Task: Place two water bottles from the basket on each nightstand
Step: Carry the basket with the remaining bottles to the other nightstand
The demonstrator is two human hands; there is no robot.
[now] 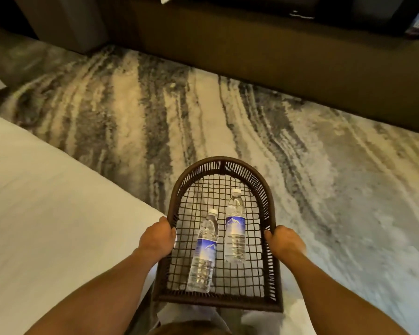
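Note:
A dark brown woven basket (228, 165) with an open mesh floor and a rounded far end is held level in front of me, above the carpet. My left hand (158, 235) grips its left rim and my right hand (284, 241) grips its right rim. Two clear water bottles with blue labels and white caps lie on the mesh, caps pointing away from me: one bottle (205, 252) left of centre, the other bottle (235, 227) just to its right and slightly farther. No nightstand is in view.
A bed with a white sheet (46, 213) fills the left side, its corner close to my left hand. Patterned grey and beige carpet (179, 112) stretches ahead. A long dark low cabinet (276, 49) runs along the far wall.

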